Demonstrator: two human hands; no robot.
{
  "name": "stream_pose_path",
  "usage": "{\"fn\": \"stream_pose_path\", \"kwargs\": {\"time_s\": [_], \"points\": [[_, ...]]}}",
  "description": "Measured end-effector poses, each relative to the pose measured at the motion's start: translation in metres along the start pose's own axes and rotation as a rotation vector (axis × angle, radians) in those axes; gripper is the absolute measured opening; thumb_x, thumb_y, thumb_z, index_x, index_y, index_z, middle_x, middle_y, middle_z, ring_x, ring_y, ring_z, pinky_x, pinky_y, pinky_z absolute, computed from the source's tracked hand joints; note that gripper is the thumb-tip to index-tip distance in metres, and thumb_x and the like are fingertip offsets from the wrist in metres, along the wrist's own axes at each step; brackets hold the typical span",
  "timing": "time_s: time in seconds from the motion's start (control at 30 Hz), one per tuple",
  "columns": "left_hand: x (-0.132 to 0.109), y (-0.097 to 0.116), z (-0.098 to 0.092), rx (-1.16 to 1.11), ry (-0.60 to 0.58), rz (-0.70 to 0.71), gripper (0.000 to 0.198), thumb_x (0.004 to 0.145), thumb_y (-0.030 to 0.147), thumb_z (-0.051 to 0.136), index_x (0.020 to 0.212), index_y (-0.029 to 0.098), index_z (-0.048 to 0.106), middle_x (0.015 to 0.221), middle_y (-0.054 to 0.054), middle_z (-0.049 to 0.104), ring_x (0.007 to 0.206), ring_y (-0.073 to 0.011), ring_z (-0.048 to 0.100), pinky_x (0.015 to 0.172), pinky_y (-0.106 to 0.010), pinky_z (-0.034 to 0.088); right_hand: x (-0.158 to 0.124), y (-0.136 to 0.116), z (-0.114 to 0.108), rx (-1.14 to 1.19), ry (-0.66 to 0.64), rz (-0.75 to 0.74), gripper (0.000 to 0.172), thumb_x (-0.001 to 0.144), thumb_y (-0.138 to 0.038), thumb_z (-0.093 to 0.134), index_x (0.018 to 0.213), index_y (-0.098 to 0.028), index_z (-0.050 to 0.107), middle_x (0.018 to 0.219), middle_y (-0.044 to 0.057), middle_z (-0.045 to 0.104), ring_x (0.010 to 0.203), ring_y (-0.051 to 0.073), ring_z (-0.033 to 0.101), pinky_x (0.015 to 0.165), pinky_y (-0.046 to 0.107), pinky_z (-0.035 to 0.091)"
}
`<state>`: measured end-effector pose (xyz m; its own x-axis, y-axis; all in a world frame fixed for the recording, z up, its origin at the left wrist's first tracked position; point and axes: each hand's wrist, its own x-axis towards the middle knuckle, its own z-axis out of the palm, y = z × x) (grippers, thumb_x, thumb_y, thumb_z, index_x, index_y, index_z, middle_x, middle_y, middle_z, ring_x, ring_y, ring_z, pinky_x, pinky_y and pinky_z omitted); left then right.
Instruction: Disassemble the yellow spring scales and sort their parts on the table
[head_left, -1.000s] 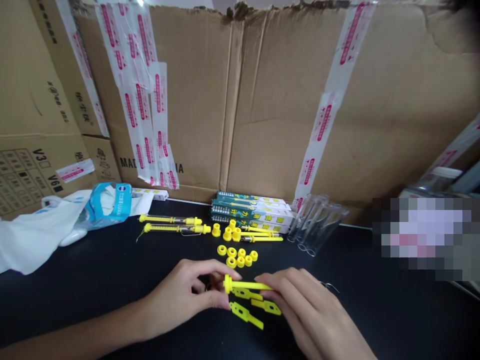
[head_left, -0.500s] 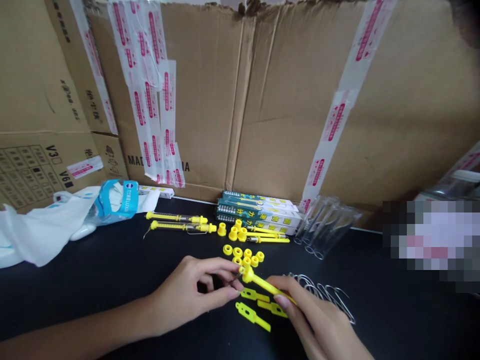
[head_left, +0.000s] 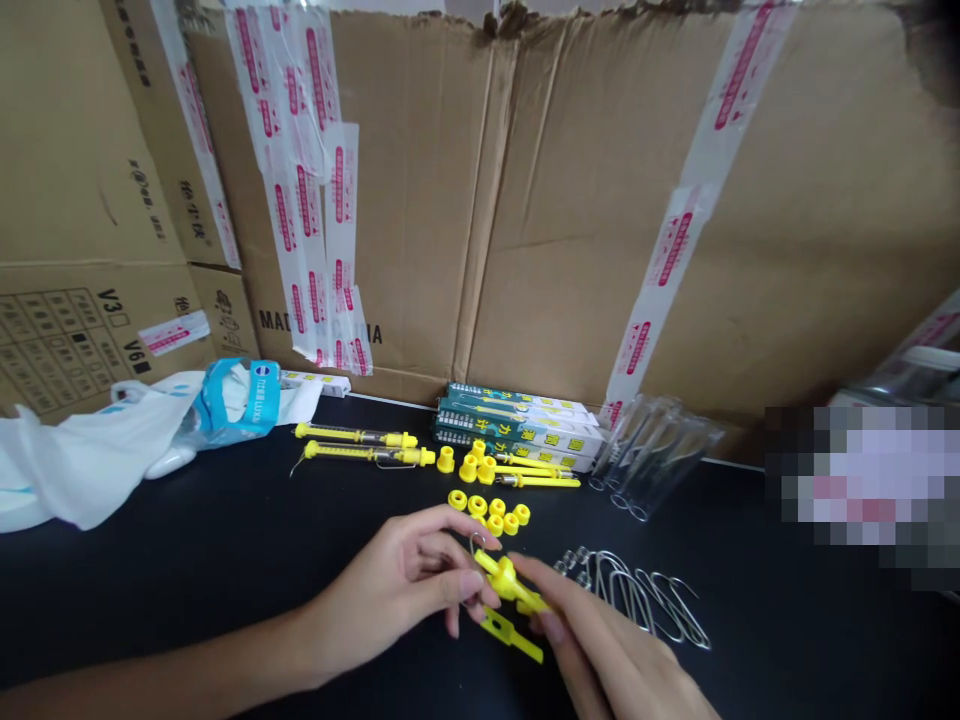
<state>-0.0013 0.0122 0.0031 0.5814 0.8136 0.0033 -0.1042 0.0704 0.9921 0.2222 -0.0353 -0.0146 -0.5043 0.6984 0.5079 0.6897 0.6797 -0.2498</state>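
Both hands meet at the centre of the frame, the fingers of each curled and pinching, not spread. The left hand comes in from 9 o'clock, thumb and fingertips closed on the head of a yellow plastic piece. A thin wire loop stands up at those fingertips, though its exact hold is hidden. The right hand comes in from 4 o'clock and pinches the far end of the piece, which is partly covered by its fingers. Held from both sides, the piece seems steadied for close finger work.

A flat yellow tag lies under the hands at 6 o'clock. Yellow rings sit in a tight cluster at 12 o'clock, and wire hooks lie in a loose row at 3 o'clock. Both look kept within easy reach.

Farther out on the black table, yellow-capped tubes lie at 11 o'clock, printed boxes are stacked at 12, and clear tubes lie at 1. A white bag sprawls at 10 o'clock. A taped cardboard wall closes off the back.
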Motion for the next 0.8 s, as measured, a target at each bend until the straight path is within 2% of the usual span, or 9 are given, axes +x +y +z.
{"fn": "stream_pose_path", "kwargs": {"time_s": [0.1,0.2,0.3,0.43,0.5,0.6,0.73,0.8], "points": [[0.0,-0.001,0.005,-0.094,-0.014,-0.004,0.029,0.082,0.033,0.074,0.102,0.015,0.062,0.081,-0.003,0.066,0.069,-0.0134,0.065,0.059,-0.022,0.052,0.004,-0.004,0.005,-0.086,0.011,-0.045,0.05,0.095,-0.013,0.037,0.144,-0.014,0.031,0.114,0.015,0.072,0.097,0.021,0.074,0.079,0.027,0.062],[0.0,-0.002,0.007,-0.143,-0.022,-0.018,0.031,0.079,0.033,0.078,0.098,0.015,0.062,0.08,0.0,0.063,0.067,-0.0128,0.066,0.063,-0.024,0.053,0.011,-0.011,0.008,-0.175,0.054,-0.058,0.044,0.097,-0.034,0.041,0.136,-0.011,0.039,0.105,0.016,0.074,0.089,0.025,0.076,0.07,0.031,0.064],[0.0,-0.003,0.007,-0.153,-0.045,-0.039,0.031,0.077,0.032,0.08,0.095,0.014,0.062,0.075,0.0,0.064,0.067,-0.0134,0.067,0.065,-0.024,0.053,0.017,-0.017,0.011,-0.228,0.115,-0.076,0.05,0.1,-0.052,0.033,0.123,-0.01,0.047,0.089,0.014,0.076,0.074,0.024,0.077,0.059,0.03,0.064],[-0.001,-0.002,0.007,-0.105,-0.053,-0.06,0.031,0.074,0.03,0.083,0.091,0.012,0.064,0.078,-0.003,0.068,0.07,-0.013,0.066,0.068,-0.024,0.051,0.021,-0.018,0.013,-0.246,0.143,-0.092,0.049,0.104,-0.049,0.024,0.114,-0.01,0.052,0.068,0.005,0.072,0.048,0.016,0.07,0.042,0.023,0.056],[-0.003,0.0,0.007,-0.066,-0.066,-0.053,0.031,0.073,0.029,0.083,0.092,0.012,0.065,0.082,-0.003,0.069,0.073,-0.0123,0.065,0.072,-0.024,0.05,0.021,-0.019,0.012,-0.231,0.124,-0.105,0.045,0.105,-0.046,0.025,0.095,-0.014,0.056,0.061,0.002,0.068,0.042,0.014,0.066,0.037,0.021,0.05],[-0.004,0.002,0.009,-0.064,-0.077,-0.021,0.03,0.077,0.037,0.08,0.091,0.013,0.067,0.084,-0.003,0.068,0.077,-0.0127,0.063,0.075,-0.025,0.049,0.02,-0.022,0.009,-0.17,0.123,-0.114,0.045,0.104,-0.047,0.028,0.076,-0.02,0.051,0.056,0.0,0.063,0.039,0.012,0.062,0.034,0.02,0.043],[-0.001,0.001,0.01,0.038,0.003,-0.034,0.033,0.079,0.043,0.076,0.074,0.012,0.066,0.069,0.001,0.062,0.062,-0.0082,0.053,0.061,-0.02,0.042,0.02,-0.024,0.006,-0.123,0.128,-0.142,0.048,0.1,-0.057,0.033,0.077,-0.019,0.053,0.057,-0.001,0.064,0.04,0.011,0.062,0.036,0.02,0.041],[0.0,-0.001,0.011,0.055,0.017,-0.056,0.035,0.078,0.044,0.076,0.072,0.013,0.064,0.066,0.003,0.06,0.058,-0.0074,0.049,0.057,-0.02,0.04,0.019,-0.024,0.006,-0.127,0.128,-0.138,0.049,0.099,-0.059,0.035,0.077,-0.019,0.054,0.057,-0.001,0.064,0.038,0.01,0.059,0.035,0.02,0.04]]}}
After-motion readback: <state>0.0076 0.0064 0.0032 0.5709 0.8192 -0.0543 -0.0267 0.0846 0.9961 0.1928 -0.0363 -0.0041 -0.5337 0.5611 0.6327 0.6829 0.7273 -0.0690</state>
